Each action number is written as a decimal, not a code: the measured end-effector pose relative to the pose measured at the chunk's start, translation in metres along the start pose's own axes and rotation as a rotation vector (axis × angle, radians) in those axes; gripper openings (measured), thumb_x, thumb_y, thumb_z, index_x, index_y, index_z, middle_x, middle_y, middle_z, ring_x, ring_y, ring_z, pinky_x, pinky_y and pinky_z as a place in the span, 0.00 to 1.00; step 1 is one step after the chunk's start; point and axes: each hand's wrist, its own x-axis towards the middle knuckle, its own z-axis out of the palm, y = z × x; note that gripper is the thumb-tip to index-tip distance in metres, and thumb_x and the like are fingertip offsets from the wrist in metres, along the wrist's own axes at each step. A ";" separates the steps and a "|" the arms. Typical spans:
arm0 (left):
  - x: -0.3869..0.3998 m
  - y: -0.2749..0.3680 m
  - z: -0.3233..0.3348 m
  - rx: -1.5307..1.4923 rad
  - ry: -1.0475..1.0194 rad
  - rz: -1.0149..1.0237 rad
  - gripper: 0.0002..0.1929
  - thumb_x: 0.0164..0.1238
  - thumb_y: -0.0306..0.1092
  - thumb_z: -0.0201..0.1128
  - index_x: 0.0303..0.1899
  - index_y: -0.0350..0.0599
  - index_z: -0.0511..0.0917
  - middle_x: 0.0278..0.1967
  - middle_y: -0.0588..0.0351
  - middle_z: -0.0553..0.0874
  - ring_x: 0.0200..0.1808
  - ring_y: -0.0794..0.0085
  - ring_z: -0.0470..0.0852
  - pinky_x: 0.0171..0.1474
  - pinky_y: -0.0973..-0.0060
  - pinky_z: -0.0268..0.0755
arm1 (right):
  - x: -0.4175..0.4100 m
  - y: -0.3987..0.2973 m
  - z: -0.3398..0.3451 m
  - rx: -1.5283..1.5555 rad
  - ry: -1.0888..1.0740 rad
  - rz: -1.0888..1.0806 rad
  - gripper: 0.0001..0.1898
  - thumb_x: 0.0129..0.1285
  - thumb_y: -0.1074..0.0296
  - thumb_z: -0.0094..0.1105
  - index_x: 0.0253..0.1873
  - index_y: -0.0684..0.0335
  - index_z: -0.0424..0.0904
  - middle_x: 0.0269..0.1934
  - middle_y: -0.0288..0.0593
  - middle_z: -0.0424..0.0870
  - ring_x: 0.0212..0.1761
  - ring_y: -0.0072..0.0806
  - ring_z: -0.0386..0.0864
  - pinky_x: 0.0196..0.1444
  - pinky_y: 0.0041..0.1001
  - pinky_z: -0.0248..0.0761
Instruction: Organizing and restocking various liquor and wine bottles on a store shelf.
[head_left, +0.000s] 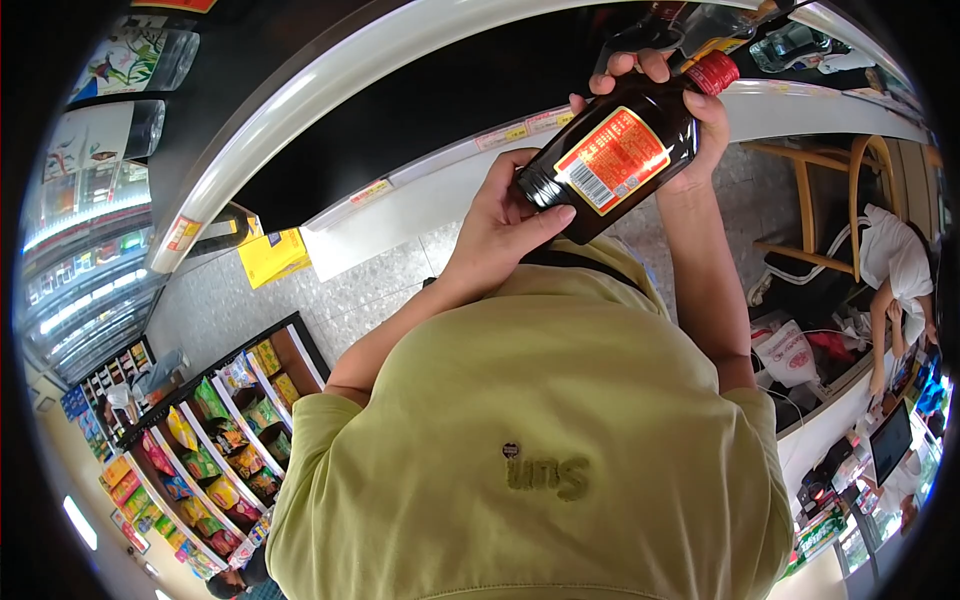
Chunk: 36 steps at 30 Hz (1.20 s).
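A dark glass bottle (649, 112) with a red cap and a red-and-yellow printed label lies tilted across both hands, its cap towards the upper right. My left hand (510, 217) holds the base end, thumb along the bottle's near side. My right hand (705, 146) grips the shoulder near the cap, with its fingers curled over the far side. The label with a barcode faces up. Just beyond the bottle is a dark shelf (420, 90) with price tags along its white edge. More bottles (712, 34) stand at the shelf's upper right, partly behind my right fingers.
Boxed bottles (112, 67) stand on the shelf at upper left. A yellow carton (274, 259) is by the shelf's lower end. Snack racks (217, 450) fill the lower left. At right are a wooden chair (806, 202), a person in white (896, 255) and a counter with a screen (891, 442).
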 end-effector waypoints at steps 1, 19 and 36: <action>0.000 0.000 0.000 0.000 0.000 0.001 0.29 0.67 0.25 0.70 0.65 0.35 0.64 0.53 0.53 0.80 0.54 0.76 0.80 0.59 0.77 0.73 | 0.000 0.000 0.002 0.003 0.004 0.009 0.12 0.62 0.61 0.55 0.49 0.53 0.78 0.48 0.39 0.78 0.60 0.47 0.77 0.68 0.60 0.66; 0.062 -0.011 -0.019 1.274 0.266 0.881 0.40 0.45 0.28 0.75 0.66 0.41 0.71 0.64 0.41 0.73 0.59 0.46 0.75 0.61 0.55 0.69 | 0.005 0.058 0.049 -0.957 0.281 -0.559 0.11 0.61 0.81 0.60 0.47 0.64 0.73 0.50 0.46 0.77 0.56 0.32 0.76 0.62 0.32 0.66; 0.151 -0.022 -0.099 0.712 0.301 0.550 0.18 0.54 0.30 0.78 0.46 0.37 0.83 0.39 0.51 0.90 0.43 0.64 0.90 0.50 0.70 0.80 | -0.015 0.069 0.012 -1.606 0.540 -0.453 0.28 0.56 0.66 0.76 0.61 0.62 0.76 0.63 0.49 0.78 0.65 0.43 0.74 0.67 0.38 0.68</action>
